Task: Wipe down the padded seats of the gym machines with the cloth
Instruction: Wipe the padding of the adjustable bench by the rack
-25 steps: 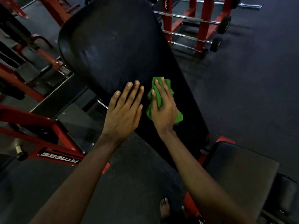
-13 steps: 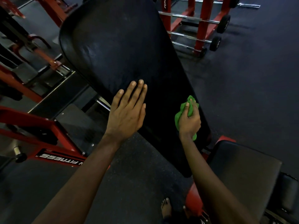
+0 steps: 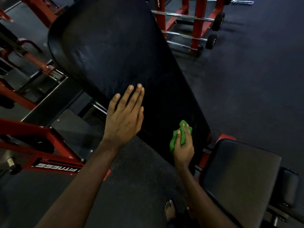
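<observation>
A long black padded backrest (image 3: pixel 115 51) slopes from the upper left down to the lower right. My left hand (image 3: pixel 125 116) lies flat on its left edge, fingers together, holding nothing. My right hand (image 3: pixel 183 145) presses a crumpled green cloth (image 3: pixel 176 139) against the pad's lower end, fingers closed over it. To the right, below the backrest, sits the black seat pad (image 3: pixel 241 176) of the same bench.
Red machine frames (image 3: pixel 42 137) with a white "FITNESS" label stand at the left. A red rack with chrome barbells (image 3: pixel 195 22) is at the top right. Dark rubber floor (image 3: pixel 255 88) spreads to the right. My bare toes (image 3: pixel 170 209) show at the bottom.
My right hand has slid the green cloth down the backrest, from beside my left hand to the pad's lower end. My left hand has stayed flat on the pad.
</observation>
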The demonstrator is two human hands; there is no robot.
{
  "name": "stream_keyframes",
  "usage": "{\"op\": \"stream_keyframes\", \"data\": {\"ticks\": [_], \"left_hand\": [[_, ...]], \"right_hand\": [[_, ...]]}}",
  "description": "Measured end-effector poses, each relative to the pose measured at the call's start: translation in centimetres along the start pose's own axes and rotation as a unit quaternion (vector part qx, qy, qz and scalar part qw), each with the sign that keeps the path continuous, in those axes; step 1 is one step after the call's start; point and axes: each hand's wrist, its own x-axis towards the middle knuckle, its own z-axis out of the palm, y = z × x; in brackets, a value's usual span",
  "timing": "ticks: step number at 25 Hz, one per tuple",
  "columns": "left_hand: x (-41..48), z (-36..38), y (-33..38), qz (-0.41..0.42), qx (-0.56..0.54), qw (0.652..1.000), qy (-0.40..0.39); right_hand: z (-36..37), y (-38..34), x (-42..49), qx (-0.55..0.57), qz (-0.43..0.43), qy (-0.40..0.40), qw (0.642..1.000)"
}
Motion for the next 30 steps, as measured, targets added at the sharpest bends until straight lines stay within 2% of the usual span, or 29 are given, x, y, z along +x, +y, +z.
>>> {"op": "stream_keyframes", "data": {"ticks": [2,7,9,11,12,15,19,21,22,24,27,29,30], "left_hand": [[0.1,0.0,0.0,-0.003,-0.001,1.0,-0.003],[0.0,-0.4,0.6,0.012,-0.04,0.999,-0.009],[-0.3,-0.5,0.3,0.034,-0.057,0.998,0.003],[-0.8,-0.2,0.6,0.053,-0.086,0.995,-0.003],[-1.3,0.1,1.3,0.074,-0.101,0.992,-0.021],[-2.7,1.1,4.5,0.148,-0.113,0.977,-0.102],[-3.3,2.4,6.3,0.148,-0.045,0.977,-0.145],[-3.5,2.6,6.2,0.155,-0.017,0.977,-0.142],[-3.6,2.6,6.2,0.159,-0.008,0.977,-0.139],[-3.6,2.7,6.2,0.167,-0.002,0.977,-0.133],[-3.4,2.9,6.3,0.164,-0.026,0.978,-0.127],[-3.5,2.9,6.4,0.158,-0.022,0.979,-0.127],[-3.6,2.9,6.4,0.158,-0.018,0.979,-0.125]], "right_hand": [[0.0,-0.7,0.3,-0.003,0.025,0.017,1.0],[1.7,-7.8,-1.7,0.014,-0.186,-0.064,0.98],[1.6,-7.7,-1.8,-0.001,-0.254,-0.086,0.963],[1.0,-4.9,-1.2,-0.014,-0.269,-0.097,0.958],[0.7,-3.1,-1.0,-0.019,-0.246,-0.09,0.965],[-0.1,1.9,0.2,-0.007,-0.097,-0.032,0.995],[-0.5,4.2,3.7,-0.001,0.041,0.046,0.998],[-0.5,2.8,5.1,0.005,0.057,0.051,0.997],[-0.3,1.3,5.7,0.014,0.029,0.037,0.999],[0.5,-2.7,6.9,0.045,-0.1,-0.002,0.994],[1.6,-7.4,9.1,0.055,-0.262,-0.049,0.962],[1.6,-6.4,10.5,0.042,-0.284,-0.054,0.956],[1.2,-4.7,11.1,0.035,-0.255,-0.047,0.965]]}}
